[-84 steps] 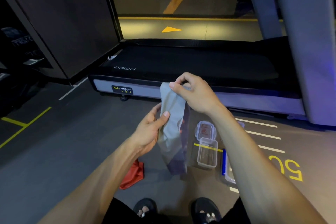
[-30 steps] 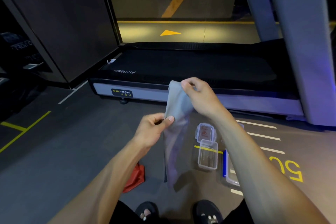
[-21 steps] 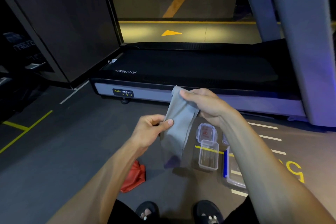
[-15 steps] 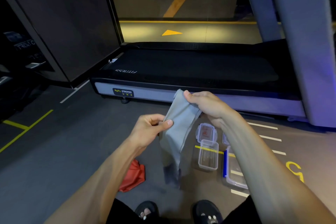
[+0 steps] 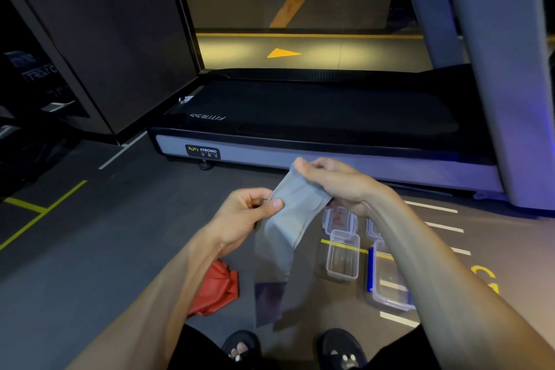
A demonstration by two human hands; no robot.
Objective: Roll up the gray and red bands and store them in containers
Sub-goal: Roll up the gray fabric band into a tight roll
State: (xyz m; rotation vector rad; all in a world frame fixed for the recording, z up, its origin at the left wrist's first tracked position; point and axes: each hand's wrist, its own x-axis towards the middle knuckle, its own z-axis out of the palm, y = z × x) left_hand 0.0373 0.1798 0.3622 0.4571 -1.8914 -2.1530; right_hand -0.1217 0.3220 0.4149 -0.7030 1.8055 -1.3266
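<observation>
The gray band hangs in the air in front of me, its lower end trailing down toward the floor. My right hand pinches its top end. My left hand pinches it lower down, thumb on the front face. The red band lies crumpled on the floor under my left forearm. A small clear container stands open on the floor below my right wrist, its lid lying just beyond it. A larger clear container with blue clips sits to its right, partly hidden by my right forearm.
A treadmill lies across the floor just beyond my hands, its gray upright at the right. A dark panel stands at the left. Yellow and white lines mark the floor. My feet show at the bottom edge.
My right hand has come down and nearer with the band's top end, so the stretch between my hands is shorter and slanted. My left hand keeps its pinch in about the same place.
</observation>
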